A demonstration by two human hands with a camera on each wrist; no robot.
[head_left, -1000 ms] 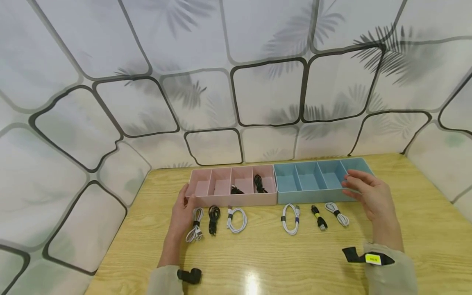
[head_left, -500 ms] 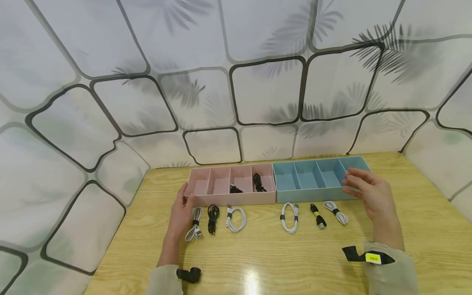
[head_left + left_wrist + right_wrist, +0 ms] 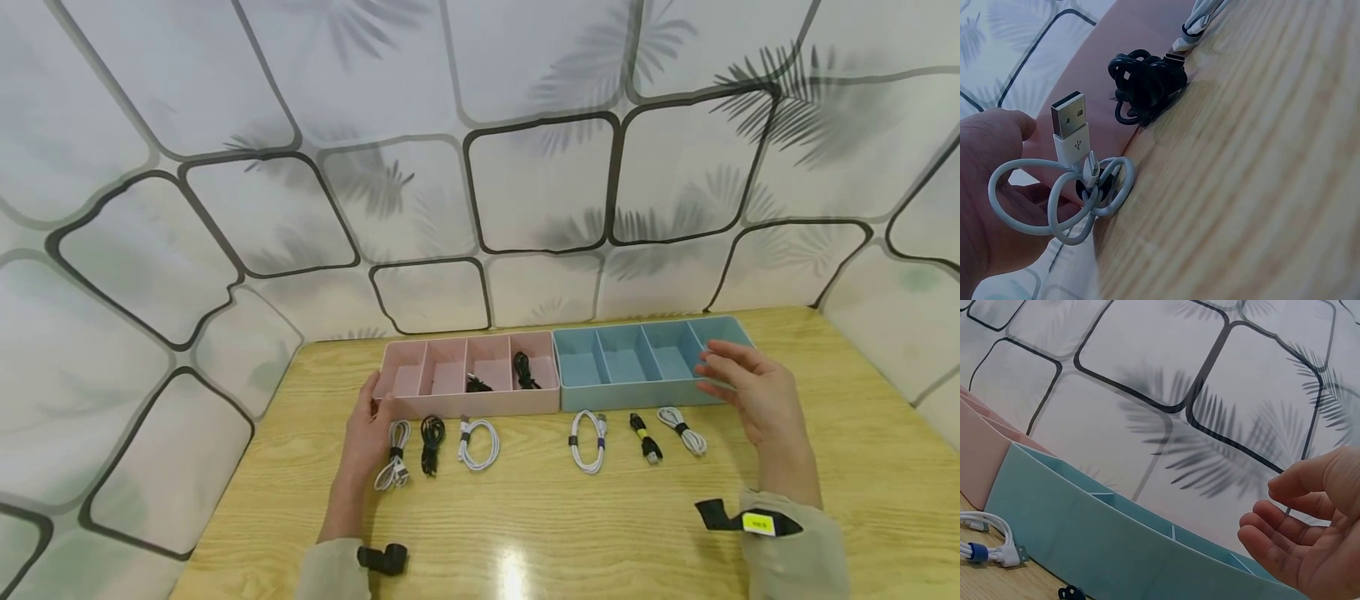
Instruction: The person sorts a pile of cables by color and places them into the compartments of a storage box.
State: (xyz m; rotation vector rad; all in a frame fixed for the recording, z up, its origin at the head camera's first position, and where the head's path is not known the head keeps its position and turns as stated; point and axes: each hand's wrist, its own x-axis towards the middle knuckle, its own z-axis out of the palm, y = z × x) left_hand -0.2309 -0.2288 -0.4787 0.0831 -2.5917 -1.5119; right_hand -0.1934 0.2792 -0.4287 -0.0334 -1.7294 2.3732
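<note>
My left hand (image 3: 369,427) holds the left end of a pink divided box (image 3: 480,406), thumb on its front wall and fingers round the corner. Inside the box, two black coiled cables (image 3: 525,372) occupy its two right compartments. Beside my left hand lies a white tied USB cable (image 3: 1072,150), then a black cable (image 3: 1144,84) and a white coiled cable (image 3: 480,446). My right hand (image 3: 761,400) hovers with loosely bent fingers by the right end of a blue divided box (image 3: 637,395), nothing in its grasp.
In front of the blue box lie a white looped cable (image 3: 588,442), a black cable with a yellow tie (image 3: 646,437) and a white cable (image 3: 682,431). Both boxes stand end to end on the wooden table (image 3: 570,533), near the patterned backdrop (image 3: 540,287).
</note>
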